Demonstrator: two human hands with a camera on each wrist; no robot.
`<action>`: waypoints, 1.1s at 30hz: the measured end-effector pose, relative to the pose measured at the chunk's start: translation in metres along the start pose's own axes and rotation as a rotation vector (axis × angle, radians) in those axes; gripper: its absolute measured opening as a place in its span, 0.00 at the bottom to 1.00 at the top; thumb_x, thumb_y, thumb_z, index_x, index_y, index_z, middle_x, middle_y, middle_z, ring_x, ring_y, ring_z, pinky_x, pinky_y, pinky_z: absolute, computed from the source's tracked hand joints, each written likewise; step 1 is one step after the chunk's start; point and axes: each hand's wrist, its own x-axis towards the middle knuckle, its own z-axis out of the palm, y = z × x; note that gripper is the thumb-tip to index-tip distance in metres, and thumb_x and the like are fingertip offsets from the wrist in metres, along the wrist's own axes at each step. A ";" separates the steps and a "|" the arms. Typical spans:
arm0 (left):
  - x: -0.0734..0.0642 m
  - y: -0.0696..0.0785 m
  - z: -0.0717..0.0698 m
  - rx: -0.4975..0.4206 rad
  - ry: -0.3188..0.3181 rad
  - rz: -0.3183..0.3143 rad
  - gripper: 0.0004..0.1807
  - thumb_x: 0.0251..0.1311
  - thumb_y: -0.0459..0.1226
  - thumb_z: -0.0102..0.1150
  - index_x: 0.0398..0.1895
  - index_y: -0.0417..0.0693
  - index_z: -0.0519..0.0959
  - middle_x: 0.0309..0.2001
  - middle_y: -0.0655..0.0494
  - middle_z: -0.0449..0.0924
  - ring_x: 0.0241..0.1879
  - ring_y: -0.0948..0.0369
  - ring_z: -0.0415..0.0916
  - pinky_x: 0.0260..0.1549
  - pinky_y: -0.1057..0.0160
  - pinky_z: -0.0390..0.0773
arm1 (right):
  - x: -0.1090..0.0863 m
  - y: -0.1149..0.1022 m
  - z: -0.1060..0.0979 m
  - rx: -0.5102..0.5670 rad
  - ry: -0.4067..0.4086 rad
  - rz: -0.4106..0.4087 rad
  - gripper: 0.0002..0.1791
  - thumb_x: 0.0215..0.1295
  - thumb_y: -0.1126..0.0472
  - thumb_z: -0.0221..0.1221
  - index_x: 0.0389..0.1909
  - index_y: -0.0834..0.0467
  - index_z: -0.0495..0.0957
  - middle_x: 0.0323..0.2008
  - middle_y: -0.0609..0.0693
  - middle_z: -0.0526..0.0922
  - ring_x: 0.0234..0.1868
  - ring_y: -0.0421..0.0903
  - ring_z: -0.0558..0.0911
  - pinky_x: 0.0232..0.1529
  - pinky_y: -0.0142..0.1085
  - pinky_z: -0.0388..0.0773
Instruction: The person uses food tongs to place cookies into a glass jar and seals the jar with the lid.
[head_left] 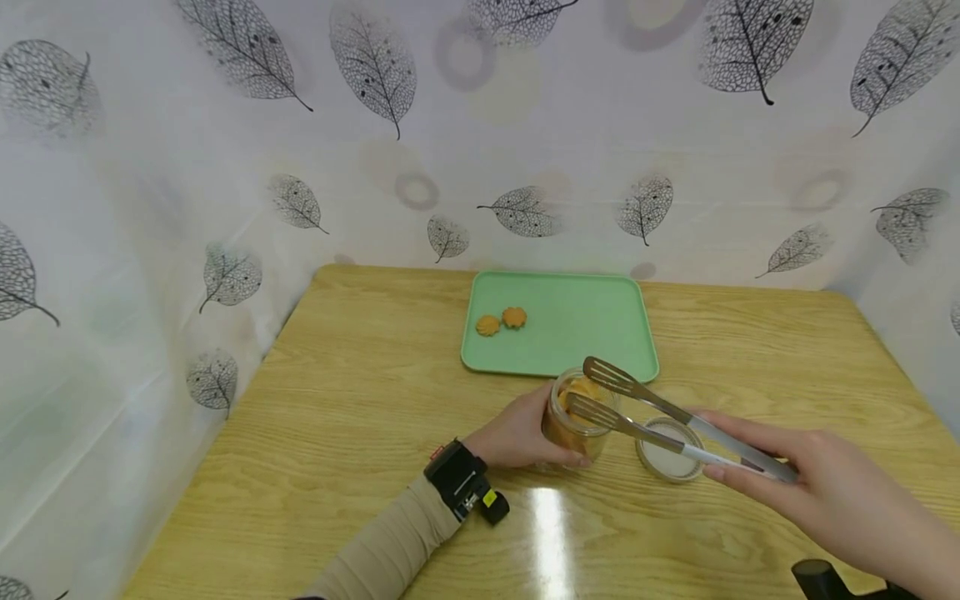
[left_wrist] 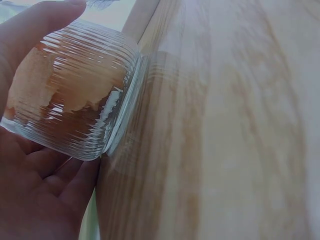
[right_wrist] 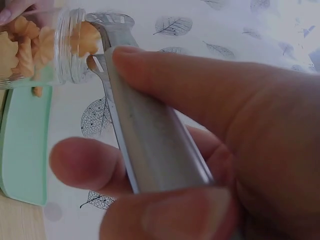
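Observation:
My left hand (head_left: 517, 429) grips a ribbed glass jar (left_wrist: 90, 85), its thumb and fingers wrapped round the sides. Orange-brown cookies (right_wrist: 42, 47) fill much of the jar, and one shows at its open mouth. My right hand (head_left: 817, 475) holds metal tongs (head_left: 667, 405) by their light grey handles, thumb on one arm and fingers on the other. The slotted tong ends are spread apart at the jar's mouth, either side of the top cookie in the right wrist view. Whether they touch it I cannot tell.
A green tray (head_left: 577, 325) lies behind the jar, with a round cookie (head_left: 487, 325) and a flower-shaped cookie (head_left: 514, 317) at its left. The round jar lid (head_left: 670, 454) lies on the wooden table (head_left: 360, 367), under the tongs. A leaf-printed curtain (head_left: 450, 158) hangs behind.

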 end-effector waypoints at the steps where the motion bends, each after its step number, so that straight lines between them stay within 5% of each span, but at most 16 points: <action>1: 0.000 0.000 0.000 0.002 0.001 -0.001 0.56 0.45 0.58 0.78 0.78 0.69 0.58 0.63 0.64 0.77 0.63 0.66 0.72 0.66 0.58 0.72 | 0.000 0.000 0.001 -0.003 0.001 -0.001 0.34 0.66 0.38 0.62 0.71 0.45 0.76 0.55 0.58 0.87 0.25 0.33 0.70 0.25 0.35 0.68; 10: 0.000 0.001 -0.002 0.015 0.008 -0.013 0.52 0.44 0.59 0.78 0.74 0.64 0.63 0.60 0.65 0.78 0.60 0.67 0.73 0.62 0.59 0.75 | 0.001 0.002 0.003 -0.005 -0.022 0.005 0.34 0.66 0.38 0.61 0.71 0.48 0.77 0.57 0.61 0.86 0.29 0.36 0.74 0.27 0.36 0.70; 16: 0.000 0.001 -0.002 0.006 0.005 -0.007 0.56 0.44 0.58 0.78 0.78 0.67 0.59 0.63 0.65 0.76 0.63 0.66 0.72 0.66 0.58 0.72 | 0.014 -0.002 -0.002 0.110 0.016 -0.011 0.35 0.69 0.44 0.62 0.74 0.49 0.72 0.54 0.63 0.86 0.35 0.37 0.82 0.26 0.36 0.76; 25: 0.000 0.001 -0.002 0.005 0.008 -0.011 0.55 0.43 0.57 0.79 0.76 0.61 0.62 0.62 0.65 0.77 0.62 0.67 0.72 0.66 0.58 0.72 | 0.086 -0.017 -0.007 0.180 -0.025 -0.064 0.41 0.71 0.40 0.58 0.78 0.57 0.64 0.36 0.52 0.86 0.31 0.43 0.79 0.21 0.35 0.71; 33: 0.000 0.001 -0.001 -0.006 0.011 0.010 0.56 0.43 0.56 0.79 0.77 0.59 0.62 0.62 0.65 0.77 0.62 0.67 0.72 0.66 0.58 0.71 | 0.157 -0.011 0.026 0.160 -0.096 -0.094 0.45 0.68 0.36 0.58 0.76 0.61 0.66 0.25 0.52 0.84 0.24 0.45 0.76 0.20 0.36 0.66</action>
